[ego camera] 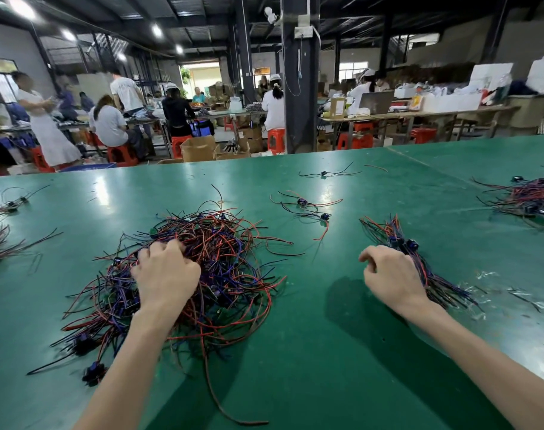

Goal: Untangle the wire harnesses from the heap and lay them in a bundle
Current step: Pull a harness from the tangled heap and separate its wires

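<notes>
Sitting left of centre on the green table, the heap of red, black and purple wire harnesses is still tangled, with loose ends splayed outward on all sides. Left hand rests on the heap's near-left part, fingers curled down into the wires and gripping a clump; the fingertips are buried. Right hand is well apart from the heap, just beside the bundle, which runs diagonally with its small dark connectors gathered near the hand's knuckles. The right fingers are loosely curled; whether they pinch a wire cannot be told. Two loose harnesses lie on the table beyond, between heap and bundle. Another pile of harnesses sits at the table's right edge.
</notes>
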